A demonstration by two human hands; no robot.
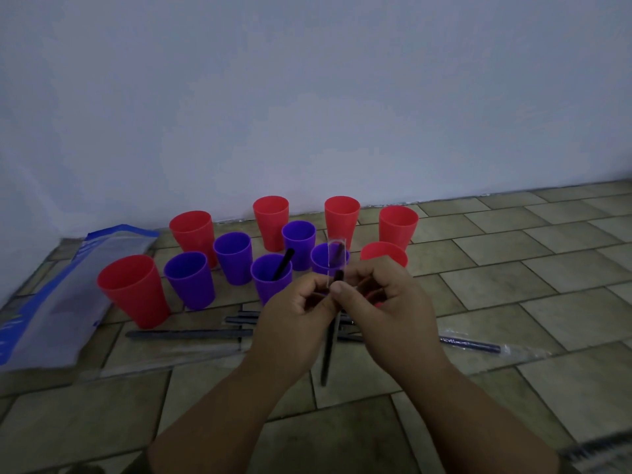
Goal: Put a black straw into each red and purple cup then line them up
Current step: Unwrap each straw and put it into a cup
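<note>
At frame centre I have the left hand [297, 313] and right hand [388, 301] both pinching one black straw [328, 354], its long axis near upright, wrapper [337, 249] sticking up; the nearest purple cup [319, 262] stands just above them.

We see both hands, left hand [301, 302] and right hand [386, 295], pinching one wrapped black straw [329, 347] in front of the cups. One purple cup [272, 278] holds a straw [283, 263]. Loose straws [191, 334] lie on the tiled floor [513, 285].
</note>
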